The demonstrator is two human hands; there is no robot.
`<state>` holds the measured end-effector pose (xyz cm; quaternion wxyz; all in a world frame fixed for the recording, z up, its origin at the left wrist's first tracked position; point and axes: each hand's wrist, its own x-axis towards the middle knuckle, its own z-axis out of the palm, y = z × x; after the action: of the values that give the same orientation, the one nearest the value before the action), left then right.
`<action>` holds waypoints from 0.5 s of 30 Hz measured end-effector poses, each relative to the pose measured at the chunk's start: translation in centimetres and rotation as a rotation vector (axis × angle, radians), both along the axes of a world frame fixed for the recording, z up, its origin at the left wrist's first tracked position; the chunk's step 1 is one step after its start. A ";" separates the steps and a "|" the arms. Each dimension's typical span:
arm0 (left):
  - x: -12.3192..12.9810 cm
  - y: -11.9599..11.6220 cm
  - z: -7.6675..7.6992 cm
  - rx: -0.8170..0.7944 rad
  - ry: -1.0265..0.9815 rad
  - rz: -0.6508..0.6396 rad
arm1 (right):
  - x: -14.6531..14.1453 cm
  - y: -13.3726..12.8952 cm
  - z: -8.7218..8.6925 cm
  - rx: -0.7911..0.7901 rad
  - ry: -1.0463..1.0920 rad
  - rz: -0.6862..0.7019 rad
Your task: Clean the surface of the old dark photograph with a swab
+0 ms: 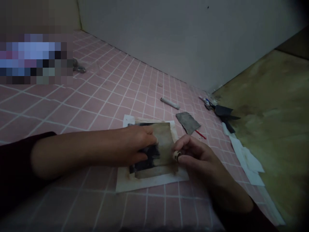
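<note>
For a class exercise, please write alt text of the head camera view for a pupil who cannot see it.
A person's left hand reaches over a pale-bordered sheet, part dark, part brownish, while the right hand holds a small round object at the sheet's right edge. Beyond, a grey tube and flat grey piece lie on a pink, white-gridded surface.

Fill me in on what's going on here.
A person works with both bare hands over a partly dark, partly brownish-grey panel lying on white paper. The left hand reaches across the dark part; whether it grips anything is unclear. The right hand holds a small rounded, pale-and-dark object at the panel's right edge. Beyond lie a grey flat piece and a grey tube-like object.
</note>
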<state>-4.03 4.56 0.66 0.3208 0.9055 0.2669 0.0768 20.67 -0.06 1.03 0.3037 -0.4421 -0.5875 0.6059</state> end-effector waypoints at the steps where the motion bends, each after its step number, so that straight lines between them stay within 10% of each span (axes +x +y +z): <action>1: 0.0 0.0 -0.1 0.002 0.000 0.005 | 0.1 0.1 -0.1 -0.022 0.025 -0.011; 15: -0.1 0.0 -0.5 0.008 -0.057 -0.001 | 0.4 0.9 -0.7 -0.351 0.321 -0.169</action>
<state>-4.17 4.58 0.18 0.3248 0.9044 0.2567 0.1035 21.06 0.84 0.29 0.3613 -0.4338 -0.3784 0.7335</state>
